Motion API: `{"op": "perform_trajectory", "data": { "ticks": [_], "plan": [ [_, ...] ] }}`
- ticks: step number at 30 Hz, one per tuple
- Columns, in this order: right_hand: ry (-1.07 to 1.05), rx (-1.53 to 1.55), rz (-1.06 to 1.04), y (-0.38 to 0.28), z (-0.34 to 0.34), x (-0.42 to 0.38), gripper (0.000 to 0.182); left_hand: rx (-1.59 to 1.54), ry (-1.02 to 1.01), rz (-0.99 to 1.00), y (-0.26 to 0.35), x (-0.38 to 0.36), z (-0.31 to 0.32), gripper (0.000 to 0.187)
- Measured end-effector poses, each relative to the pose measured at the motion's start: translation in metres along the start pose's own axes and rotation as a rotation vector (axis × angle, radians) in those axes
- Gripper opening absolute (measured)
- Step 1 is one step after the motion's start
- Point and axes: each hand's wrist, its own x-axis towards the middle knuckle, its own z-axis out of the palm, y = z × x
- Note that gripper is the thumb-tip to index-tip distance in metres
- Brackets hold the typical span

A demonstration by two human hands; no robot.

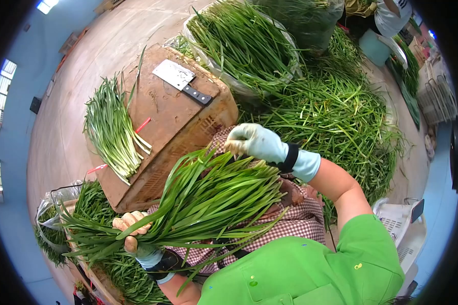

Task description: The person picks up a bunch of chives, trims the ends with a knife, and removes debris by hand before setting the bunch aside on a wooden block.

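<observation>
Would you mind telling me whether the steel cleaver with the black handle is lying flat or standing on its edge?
Lying flat: the steel cleaver rests broadside on the upturned brown plastic crate, untouched by either hand.

the left hand [132,231] gripped a bunch of chives [208,201] near its base, leaves fanning out across the lap. the gloved right hand [254,142] touched the leaf tips at the far end. a cleaver [182,81] lay on an upturned brown crate [188,127], beside a trimmed bundle [112,129]. loose chives [336,117] covered the floor to the right, with a filled bag [244,43] beyond.
</observation>
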Motion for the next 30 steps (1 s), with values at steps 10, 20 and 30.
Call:
{"op": "perform_trajectory", "data": {
  "ticks": [10, 20, 30],
  "plan": [
    [-0.012, -0.65, -0.367, -0.009, 0.035, 0.005, 0.013, 0.0, -0.038, 0.004, 0.002, -0.001, -0.002, 0.029],
    [-0.023, 0.058, 0.021, -0.016, 0.006, 0.0, 0.015, -0.074, -0.014, -0.013, 0.001, 0.002, 0.005, 0.029],
    [-0.039, -0.669, -0.196, -0.013, 0.039, 0.003, 0.019, -0.156, 0.1, -0.097, -0.003, -0.006, -0.014, 0.029]
  ]
}}
